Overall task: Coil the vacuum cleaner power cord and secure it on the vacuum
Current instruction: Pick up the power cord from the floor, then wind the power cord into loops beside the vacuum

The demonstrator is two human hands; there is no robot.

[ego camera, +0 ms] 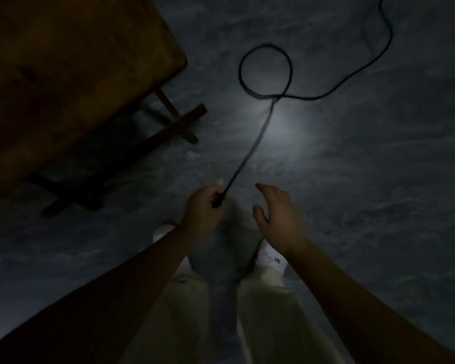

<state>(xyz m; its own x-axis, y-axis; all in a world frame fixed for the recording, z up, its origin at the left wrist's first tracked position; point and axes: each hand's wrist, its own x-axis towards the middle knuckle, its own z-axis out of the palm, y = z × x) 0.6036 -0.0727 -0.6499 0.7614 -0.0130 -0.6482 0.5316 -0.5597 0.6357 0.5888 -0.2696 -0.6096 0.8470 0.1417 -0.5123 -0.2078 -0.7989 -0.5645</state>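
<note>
A black power cord [250,153] runs taut from my left hand [204,207] up across the dark floor. Farther out it forms one round loop on the floor, then snakes away to the upper right and leaves the frame. My left hand is closed around the cord's near end. To its right, my right hand [277,215] hovers with its fingers spread, holding nothing and a short gap away from the cord. The vacuum cleaner is not in view.
A brown wooden table [71,74] fills the upper left, with its crossed wooden base [179,122] resting on the grey floor [352,179]. Below my hands I see my pale trousers and white shoes [269,256]. The room is dim.
</note>
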